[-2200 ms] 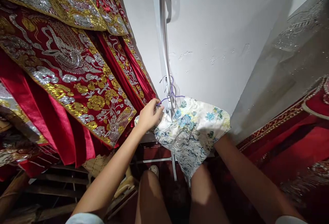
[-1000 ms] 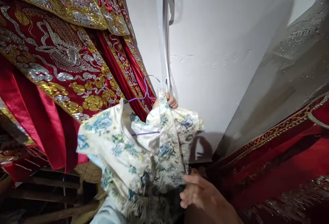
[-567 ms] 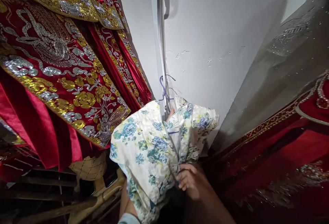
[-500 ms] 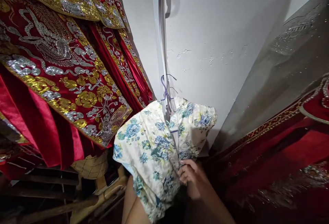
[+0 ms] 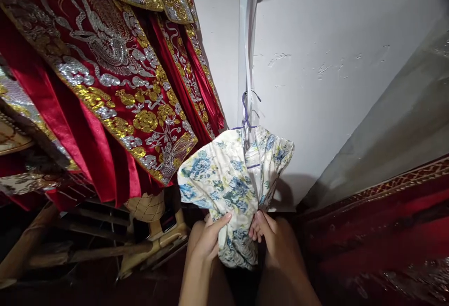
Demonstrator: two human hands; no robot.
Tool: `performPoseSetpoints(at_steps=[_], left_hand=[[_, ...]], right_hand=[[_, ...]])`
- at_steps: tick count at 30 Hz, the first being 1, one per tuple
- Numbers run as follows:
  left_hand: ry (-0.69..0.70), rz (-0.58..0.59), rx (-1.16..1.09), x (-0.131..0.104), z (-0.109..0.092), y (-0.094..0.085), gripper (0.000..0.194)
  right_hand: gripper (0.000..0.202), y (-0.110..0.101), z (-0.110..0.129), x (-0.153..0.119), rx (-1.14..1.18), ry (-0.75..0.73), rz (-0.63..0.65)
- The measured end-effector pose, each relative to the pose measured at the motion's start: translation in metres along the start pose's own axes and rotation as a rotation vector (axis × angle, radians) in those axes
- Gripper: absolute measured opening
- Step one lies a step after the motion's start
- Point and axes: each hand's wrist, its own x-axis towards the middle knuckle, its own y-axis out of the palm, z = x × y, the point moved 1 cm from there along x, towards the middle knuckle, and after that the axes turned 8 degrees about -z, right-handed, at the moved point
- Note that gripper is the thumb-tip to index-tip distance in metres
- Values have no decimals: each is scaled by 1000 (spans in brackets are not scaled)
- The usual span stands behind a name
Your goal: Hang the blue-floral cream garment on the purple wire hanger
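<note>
A white blouse with blue and green flowers hangs in front of me on a purple wire hanger. Its front is partly parted at the neck, where the hanger's lower bar shows. My left hand grips the blouse's lower left side, thumb on the front and the other fingers hidden behind the cloth. At the right front edge, my right hand pinches the fabric between thumb and fingers. Below both hands the hem bunches in folds.
Red garments with gold and silver embroidery hang at the left. Beneath them stand a woven basket and a bamboo frame. A white strap runs down the pale wall. Red cloth with beaded trim is at the right.
My left hand has come into view on the blouse's left side. The blouse's lower part is drawn narrower, and my right hand keeps its pinch. The view has shifted, so things sit farther right.
</note>
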Motion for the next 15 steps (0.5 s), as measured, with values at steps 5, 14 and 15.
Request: performPoseSetpoints(at_steps=[5, 14, 15], left_hand=[[31, 1, 0, -7, 8, 20, 84], [-8, 87, 63, -9, 6, 15, 82], [-8, 91, 69, -10, 6, 13, 81]], right_hand=[[40, 1, -1, -6, 116, 84, -53], [28, -6, -8, 0, 90, 46, -150], [29, -6, -10, 0, 114, 27, -172]])
